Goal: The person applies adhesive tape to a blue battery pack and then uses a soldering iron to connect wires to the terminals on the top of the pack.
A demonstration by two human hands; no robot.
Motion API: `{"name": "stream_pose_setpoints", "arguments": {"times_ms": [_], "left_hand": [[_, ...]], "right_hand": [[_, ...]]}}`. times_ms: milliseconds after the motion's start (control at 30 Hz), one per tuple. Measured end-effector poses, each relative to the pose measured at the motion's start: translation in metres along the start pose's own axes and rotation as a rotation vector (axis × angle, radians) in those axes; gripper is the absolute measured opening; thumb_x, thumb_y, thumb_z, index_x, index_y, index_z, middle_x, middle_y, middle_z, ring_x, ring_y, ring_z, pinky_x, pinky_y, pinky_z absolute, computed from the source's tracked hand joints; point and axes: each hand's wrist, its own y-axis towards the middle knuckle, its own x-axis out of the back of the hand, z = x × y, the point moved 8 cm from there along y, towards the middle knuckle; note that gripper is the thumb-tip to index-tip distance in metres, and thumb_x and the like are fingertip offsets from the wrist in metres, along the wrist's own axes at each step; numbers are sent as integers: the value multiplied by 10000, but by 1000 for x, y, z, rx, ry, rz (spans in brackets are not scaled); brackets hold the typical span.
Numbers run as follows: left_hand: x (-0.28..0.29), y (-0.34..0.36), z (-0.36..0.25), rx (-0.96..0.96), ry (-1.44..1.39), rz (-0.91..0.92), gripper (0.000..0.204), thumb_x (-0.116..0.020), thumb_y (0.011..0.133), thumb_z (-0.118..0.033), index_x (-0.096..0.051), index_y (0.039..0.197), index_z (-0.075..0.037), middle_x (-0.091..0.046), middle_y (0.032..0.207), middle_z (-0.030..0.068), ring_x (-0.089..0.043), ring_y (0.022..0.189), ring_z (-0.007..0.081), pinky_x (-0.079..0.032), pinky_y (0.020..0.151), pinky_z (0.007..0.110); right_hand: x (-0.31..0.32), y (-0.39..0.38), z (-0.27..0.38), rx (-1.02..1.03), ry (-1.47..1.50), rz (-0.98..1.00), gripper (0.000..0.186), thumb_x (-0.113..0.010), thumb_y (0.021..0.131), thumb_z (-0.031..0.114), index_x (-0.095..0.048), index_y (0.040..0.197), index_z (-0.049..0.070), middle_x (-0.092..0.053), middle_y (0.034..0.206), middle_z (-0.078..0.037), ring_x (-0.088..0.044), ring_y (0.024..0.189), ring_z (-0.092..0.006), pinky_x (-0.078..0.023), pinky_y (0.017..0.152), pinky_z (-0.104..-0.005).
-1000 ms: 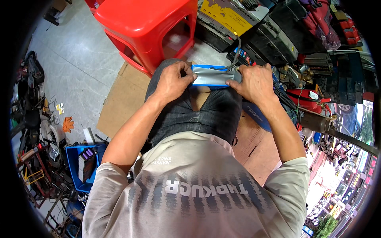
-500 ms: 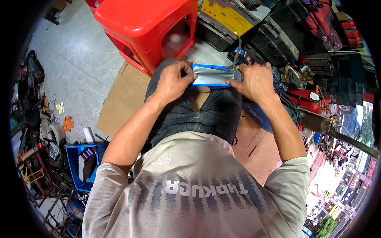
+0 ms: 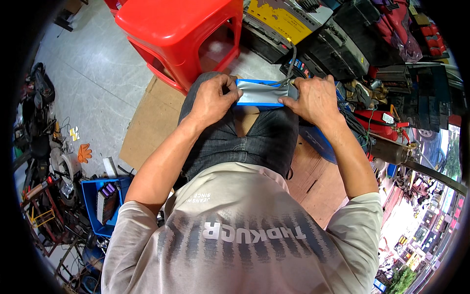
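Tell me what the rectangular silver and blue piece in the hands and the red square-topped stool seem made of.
The rectangular silver and blue piece: perhaps satin plastic film or foil, judging by the smooth, soft sheen; inside hidden. The red square-topped stool: probably glossy moulded plastic, given bright highlights and rounded edges.

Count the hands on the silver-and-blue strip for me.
2: the left hand holds the left end of the strip, the right hand its right end. No other hand shows on it.
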Motion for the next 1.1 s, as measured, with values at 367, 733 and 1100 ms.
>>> {"name": "stream_pose_setpoints", "arguments": {"times_ms": [367, 733, 1100], "left_hand": [[2, -2, -4, 4, 68, -13, 237, -840, 936, -177, -726, 927, 31, -753, 932, 164, -687, 775, 257, -543, 767, 420], [4, -4, -11, -108, 93, -65, 199, -842, 951, -116, -697, 903, 13, -674, 890, 96, -628, 802, 198, -505, 743, 363], [2, -14, -19, -211, 153, -148, 203, -837, 940, -105, -671, 983, 5, -673, 974, 155, -650, 828, 313, -530, 779, 419]], "right_hand": [[-3, 1, 0, 8, -5, -15, 529, -889, 844, 609, -812, 883, 87, -766, 755, -172, -775, 822, -375, -499, 890, -535], [-3, 1, 0, 4, -24, 3, 519, -877, 859, 612, -828, 918, 99, -795, 806, -133, -778, 808, -354, -518, 902, -562], [-4, -1, 0, 2, -2, -22, 538, -874, 855, 626, -794, 859, 94, -772, 765, -170, -779, 824, -372, -505, 873, -533]]}}
